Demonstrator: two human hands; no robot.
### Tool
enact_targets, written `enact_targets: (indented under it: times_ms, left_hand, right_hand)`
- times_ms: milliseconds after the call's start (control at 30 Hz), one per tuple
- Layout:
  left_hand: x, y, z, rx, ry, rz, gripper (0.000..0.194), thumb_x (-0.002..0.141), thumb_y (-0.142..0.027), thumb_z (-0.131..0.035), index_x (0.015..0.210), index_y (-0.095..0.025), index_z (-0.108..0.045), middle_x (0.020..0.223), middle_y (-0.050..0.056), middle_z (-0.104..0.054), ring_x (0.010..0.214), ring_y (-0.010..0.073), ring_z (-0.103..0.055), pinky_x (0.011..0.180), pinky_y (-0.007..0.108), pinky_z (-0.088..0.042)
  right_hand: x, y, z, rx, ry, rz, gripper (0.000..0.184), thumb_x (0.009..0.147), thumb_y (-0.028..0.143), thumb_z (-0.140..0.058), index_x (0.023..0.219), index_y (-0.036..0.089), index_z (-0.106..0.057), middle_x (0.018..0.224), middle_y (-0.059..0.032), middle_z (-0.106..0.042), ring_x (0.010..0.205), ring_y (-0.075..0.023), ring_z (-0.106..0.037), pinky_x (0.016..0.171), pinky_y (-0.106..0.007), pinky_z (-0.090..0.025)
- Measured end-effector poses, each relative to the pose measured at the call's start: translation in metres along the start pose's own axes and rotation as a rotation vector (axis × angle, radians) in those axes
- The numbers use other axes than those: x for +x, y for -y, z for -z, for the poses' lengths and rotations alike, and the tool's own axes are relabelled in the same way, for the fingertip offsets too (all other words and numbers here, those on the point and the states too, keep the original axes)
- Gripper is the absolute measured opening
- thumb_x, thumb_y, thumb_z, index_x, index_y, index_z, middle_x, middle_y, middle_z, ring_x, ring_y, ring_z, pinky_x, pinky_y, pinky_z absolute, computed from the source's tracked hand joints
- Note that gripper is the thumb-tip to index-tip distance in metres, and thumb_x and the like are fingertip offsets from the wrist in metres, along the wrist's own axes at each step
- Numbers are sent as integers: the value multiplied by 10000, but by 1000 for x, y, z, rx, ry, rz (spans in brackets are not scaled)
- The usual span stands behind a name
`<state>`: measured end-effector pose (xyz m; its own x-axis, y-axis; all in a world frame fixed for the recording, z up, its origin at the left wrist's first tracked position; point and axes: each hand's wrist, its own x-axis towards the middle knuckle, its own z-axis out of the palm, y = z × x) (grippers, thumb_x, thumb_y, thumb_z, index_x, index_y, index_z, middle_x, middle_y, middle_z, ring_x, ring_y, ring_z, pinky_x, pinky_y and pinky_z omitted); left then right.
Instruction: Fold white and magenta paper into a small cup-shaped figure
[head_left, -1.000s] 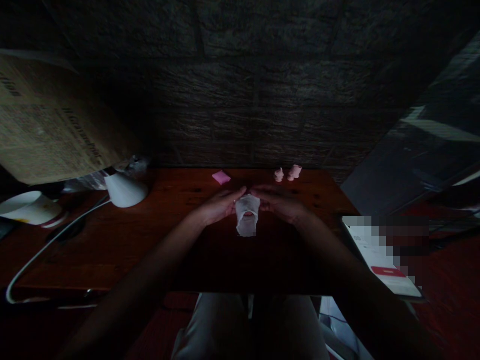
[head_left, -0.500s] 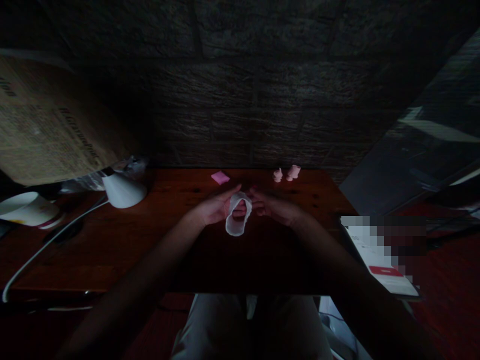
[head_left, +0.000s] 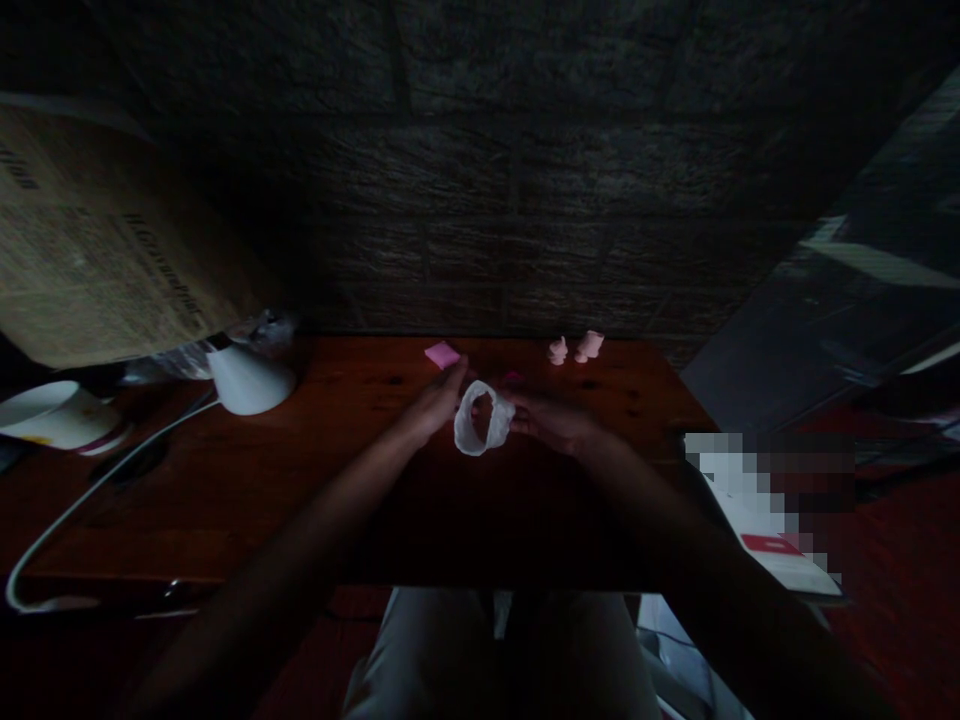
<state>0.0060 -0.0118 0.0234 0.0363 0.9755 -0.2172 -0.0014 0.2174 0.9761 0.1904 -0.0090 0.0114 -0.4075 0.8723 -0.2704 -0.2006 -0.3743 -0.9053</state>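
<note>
Between my hands, above the wooden table, hangs a soft, whitish, translucent loop (head_left: 471, 438) with an uneven rim and an open middle. My left hand (head_left: 444, 398) holds its left side, the fingers partly hidden behind it. On the opposite side, the closed fingers of my right hand (head_left: 553, 422) grip a bunched part of the loop. A flat pink square piece (head_left: 442, 354) lies just beyond my left hand. Past the loop, a small bright pink bit (head_left: 514, 377) shows on the table. Dim light hides the fingertips.
Two small pale pink figures, a smaller one (head_left: 558, 350) and a bigger one (head_left: 590, 346), stand near the wall. At left are a white cone-shaped lamp base (head_left: 251, 382) with a cable, a paper cup (head_left: 56, 415) and a printed brown paper bag (head_left: 97, 240). A tablet (head_left: 780, 548) lies right.
The loop has turned from a tall, narrow shape to a rounder one, its right side now bunched toward my right hand. My left hand has tilted, its fingers pointing farther forward.
</note>
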Motion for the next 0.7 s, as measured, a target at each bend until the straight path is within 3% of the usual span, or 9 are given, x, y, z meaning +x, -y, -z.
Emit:
enact_targets:
  times_ms: [100, 200, 367, 467, 533, 600, 700]
  left_hand:
    - [-4, -7, 3, 60, 0, 53, 553, 876, -704, -535, 1037, -187, -646, 916, 76, -747, 718, 209, -667, 627, 285, -488]
    - [-8, -11, 4, 120, 86, 36, 621, 885, -740, -469, 1081, -182, -658, 1006, 106, -750, 851, 254, -684, 677, 306, -508]
    - [-7, -11, 9, 199, 187, -143, 595, 892, -713, -488, 1026, -172, -694, 1093, 107, -737, 1145, 297, -625, 923, 326, -487]
    - [-7, -11, 17, 249, 221, -239, 610, 869, -683, -561, 1198, -179, -659, 1301, 120, -660, 1360, 325, -485, 1081, 352, -405]
    - [-8, -11, 23, 338, 265, -251, 792, 799, -645, -683, 1417, -180, -513, 1509, 142, -495, 1467, 345, -348, 1176, 410, -309]
    - [-9, -11, 28, 454, 357, -246, 1133, 663, -567, -836, 1572, -201, -267, 1628, 164, -305, 1501, 365, -275, 1222, 478, -225]
    - [-7, -5, 34, 522, 472, -269, 1410, 528, -423, -939, 1615, -227, -63, 1619, 198, -293, 1475, 384, -320, 1222, 542, -208]
  right_hand:
    - [1, -2, -2, -147, -52, 81, 131, 842, 322, -734, 895, 222, -669, 862, -29, -712, 734, -141, -669, 588, -230, -551]
    - [3, -2, -2, -324, -133, 136, 184, 899, 397, -675, 914, 215, -661, 879, -64, -720, 695, -153, -678, 466, -205, -506]
    - [4, -1, 5, -515, -230, 169, 191, 947, 390, -612, 904, 211, -664, 953, -91, -736, 763, -193, -732, 441, -211, -496]
    - [1, 2, 9, -696, -220, 232, 214, 955, 388, -595, 888, 207, -687, 903, -81, -748, 724, -198, -738, 457, -228, -489]
    - [-3, 7, 10, -857, -224, 281, 216, 969, 348, -564, 903, 204, -711, 852, -62, -757, 717, -195, -740, 548, -253, -521]
    - [-6, 13, 12, -1011, -264, 364, 210, 968, 309, -551, 940, 211, -735, 872, -48, -772, 788, -203, -745, 698, -294, -551]
    - [-8, 19, 18, -1175, -369, 477, 201, 909, 304, -634, 1062, 219, -732, 1080, -68, -770, 998, -250, -723, 897, -374, -542]
